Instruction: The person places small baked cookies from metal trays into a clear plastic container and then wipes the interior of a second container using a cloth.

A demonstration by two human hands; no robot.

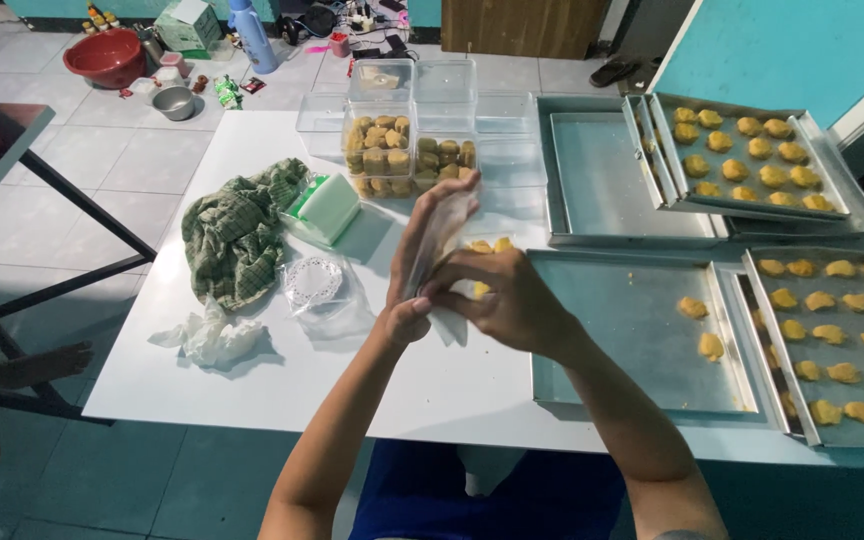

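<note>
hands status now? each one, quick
Left hand: inside a thin clear plastic glove, fingers extended, holding nothing.
Right hand: closed, pinching the glove at the left wrist.

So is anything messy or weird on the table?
A bit. A green checked cloth lies bunched up at the left, with crumpled white tissue beside it. One baking tray sits tilted, propped on another tray's edge. Nothing looks spilled.
</note>
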